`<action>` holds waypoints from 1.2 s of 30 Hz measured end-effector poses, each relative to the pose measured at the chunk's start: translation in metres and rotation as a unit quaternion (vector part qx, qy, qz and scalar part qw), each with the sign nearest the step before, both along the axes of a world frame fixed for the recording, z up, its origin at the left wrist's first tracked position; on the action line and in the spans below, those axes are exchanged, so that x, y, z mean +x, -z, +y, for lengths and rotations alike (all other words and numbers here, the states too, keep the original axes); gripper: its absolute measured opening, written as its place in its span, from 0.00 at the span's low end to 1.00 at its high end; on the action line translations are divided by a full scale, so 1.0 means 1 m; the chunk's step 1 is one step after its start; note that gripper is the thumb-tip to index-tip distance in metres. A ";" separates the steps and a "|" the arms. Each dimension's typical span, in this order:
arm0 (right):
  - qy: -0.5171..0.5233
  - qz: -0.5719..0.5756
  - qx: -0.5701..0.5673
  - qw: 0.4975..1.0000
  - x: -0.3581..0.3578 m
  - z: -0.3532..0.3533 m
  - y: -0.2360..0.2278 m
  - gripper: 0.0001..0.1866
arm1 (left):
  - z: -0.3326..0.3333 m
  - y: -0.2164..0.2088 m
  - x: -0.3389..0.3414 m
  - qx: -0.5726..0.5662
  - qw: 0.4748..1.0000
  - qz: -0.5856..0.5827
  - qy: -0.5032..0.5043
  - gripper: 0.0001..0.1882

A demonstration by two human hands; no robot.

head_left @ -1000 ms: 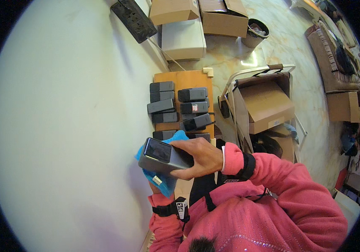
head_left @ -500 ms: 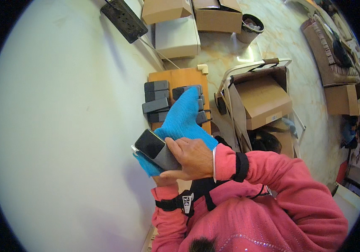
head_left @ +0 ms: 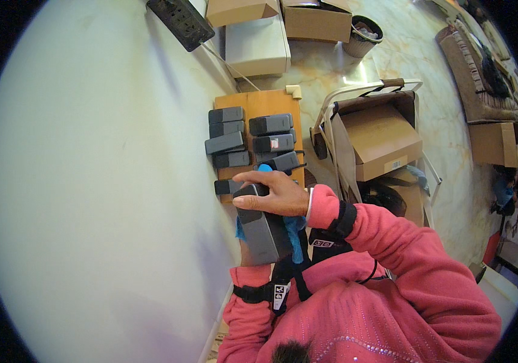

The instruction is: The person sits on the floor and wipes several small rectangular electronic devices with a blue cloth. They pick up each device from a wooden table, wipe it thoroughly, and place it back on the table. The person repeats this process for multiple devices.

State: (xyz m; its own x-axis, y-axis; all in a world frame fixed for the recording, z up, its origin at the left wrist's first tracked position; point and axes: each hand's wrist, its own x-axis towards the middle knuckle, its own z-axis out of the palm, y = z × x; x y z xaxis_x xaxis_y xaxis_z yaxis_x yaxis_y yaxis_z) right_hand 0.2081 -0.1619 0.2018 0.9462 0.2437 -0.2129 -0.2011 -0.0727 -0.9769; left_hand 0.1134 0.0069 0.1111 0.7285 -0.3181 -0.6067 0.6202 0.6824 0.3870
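A grey rectangular device with a black end [head_left: 260, 233] is held up in front of my body. My right hand [head_left: 280, 192] is closed on its upper end, thumb on the near face and fingers over the far edge. Of my left hand [head_left: 247, 253] only the wrist shows. Its fingers are hidden behind the device. A blue knitted cloth [head_left: 296, 237] hangs bunched behind the device and sticks out on both sides. Beyond my hands, several similar devices [head_left: 272, 124] lie in two columns on a small wooden table [head_left: 257, 101].
A white wall [head_left: 107, 181] runs along the left, with a black power strip [head_left: 180, 23] on it. Cardboard boxes [head_left: 317, 24] and a waste bin [head_left: 364, 35] stand at the back. Right of the table is a framed cart [head_left: 331, 136] holding a cardboard box [head_left: 380, 142].
The blue cloth, spread out toward the table before, is now gathered behind the device. My right hand has moved up to the device's black end, and the device has turned more upright.
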 end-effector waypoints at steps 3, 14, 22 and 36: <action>0.061 0.074 0.054 0.994 -0.006 0.002 0.009 0.29 | -0.010 -0.018 0.007 -0.036 0.997 -0.044 0.052 0.21; 0.209 0.211 0.129 0.946 -0.001 -0.004 0.017 0.26 | -0.034 -0.087 0.008 0.142 0.985 -0.038 0.086 0.22; 0.198 0.166 0.053 0.965 -0.008 0.018 0.029 0.42 | -0.024 -0.081 0.038 0.342 0.904 -0.191 0.174 0.30; 0.200 0.166 0.009 0.966 -0.020 0.023 0.065 0.29 | -0.025 -0.068 0.053 0.113 0.983 0.002 0.142 0.31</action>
